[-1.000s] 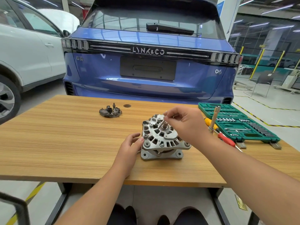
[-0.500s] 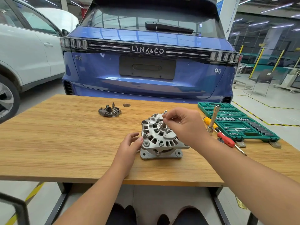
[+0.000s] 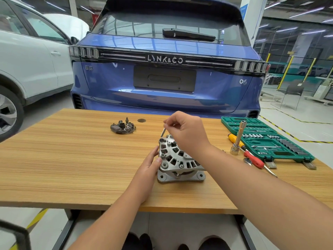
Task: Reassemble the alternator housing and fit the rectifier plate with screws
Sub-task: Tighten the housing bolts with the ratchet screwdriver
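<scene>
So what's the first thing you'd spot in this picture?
The big shiny blue car fills the back, right behind the wooden table. In the middle, a silver metal alternator housing sits steadied by the left hand, while the right hand pinches a thin metal bolt above it.

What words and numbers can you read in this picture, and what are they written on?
"LYNK&CO": on the dark strip across the back of the blue car.
"06": on the car's back, right side.
Small badge on the car's back, left side: too blurred to read.
Blue sign on the white pillar: too small to read.
</scene>
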Action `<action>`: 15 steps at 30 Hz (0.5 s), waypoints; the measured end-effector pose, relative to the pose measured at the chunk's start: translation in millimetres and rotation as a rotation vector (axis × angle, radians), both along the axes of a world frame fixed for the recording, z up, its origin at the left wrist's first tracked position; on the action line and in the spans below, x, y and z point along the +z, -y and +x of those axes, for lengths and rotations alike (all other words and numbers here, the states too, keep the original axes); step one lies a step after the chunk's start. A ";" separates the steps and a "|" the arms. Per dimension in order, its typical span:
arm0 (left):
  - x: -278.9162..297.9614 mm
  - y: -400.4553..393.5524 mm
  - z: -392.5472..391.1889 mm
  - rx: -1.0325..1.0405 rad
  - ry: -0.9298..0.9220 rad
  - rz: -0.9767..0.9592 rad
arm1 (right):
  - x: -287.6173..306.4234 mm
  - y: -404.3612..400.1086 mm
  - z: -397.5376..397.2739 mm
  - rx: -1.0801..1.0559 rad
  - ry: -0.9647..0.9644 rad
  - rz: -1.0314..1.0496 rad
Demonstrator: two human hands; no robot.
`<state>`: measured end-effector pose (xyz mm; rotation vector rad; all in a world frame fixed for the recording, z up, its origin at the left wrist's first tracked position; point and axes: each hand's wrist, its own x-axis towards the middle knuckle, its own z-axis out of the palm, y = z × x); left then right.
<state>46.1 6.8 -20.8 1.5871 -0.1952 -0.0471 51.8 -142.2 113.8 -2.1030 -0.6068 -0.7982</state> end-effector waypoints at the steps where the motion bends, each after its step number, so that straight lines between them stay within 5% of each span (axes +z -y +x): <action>1: -0.2 -0.3 0.5 -0.004 -0.006 0.002 | -1.3 -2.1 3.1 0.006 0.006 -0.057; 7: -2.1 -2.6 3.5 -0.040 -0.015 0.008 | -2.5 -4.6 17.9 0.010 -0.002 -0.227; 15: -0.9 -2.9 2.3 -0.068 0.026 0.019 | -8.0 3.3 19.3 0.059 0.237 -0.316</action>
